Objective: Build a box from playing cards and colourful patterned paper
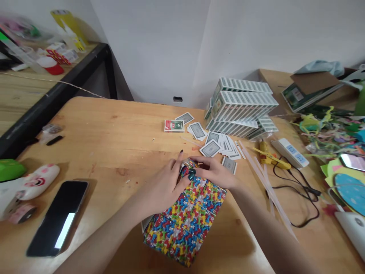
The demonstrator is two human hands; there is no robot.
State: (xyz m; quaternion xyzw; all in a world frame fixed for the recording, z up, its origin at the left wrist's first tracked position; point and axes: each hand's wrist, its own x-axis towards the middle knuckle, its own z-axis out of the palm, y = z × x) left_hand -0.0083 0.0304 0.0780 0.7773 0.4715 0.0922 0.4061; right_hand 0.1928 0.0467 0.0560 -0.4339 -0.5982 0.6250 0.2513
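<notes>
A box covered in bright multicoloured patterned paper [185, 220] is tilted above the near part of the wooden table. My left hand [165, 186] grips its left side and far end, thumb over the top face and index finger pointing outward. My right hand [212, 171] holds the far right corner, its fingers bent over the end close to the left thumb. Dark nail polish shows on the thumb. The end under my fingers is partly hidden. Just beyond lie loose playing cards [211, 148], face down, and a red and green card pack [174, 126].
Stacked green-and-white card boxes [243, 106] stand at the back right. A yellow glue gun [273, 158], a power strip [290, 152], clear glue sticks [265, 182] and a black cable lie on the right. A phone [58, 217] and a white plush toy [38, 182] are on the left.
</notes>
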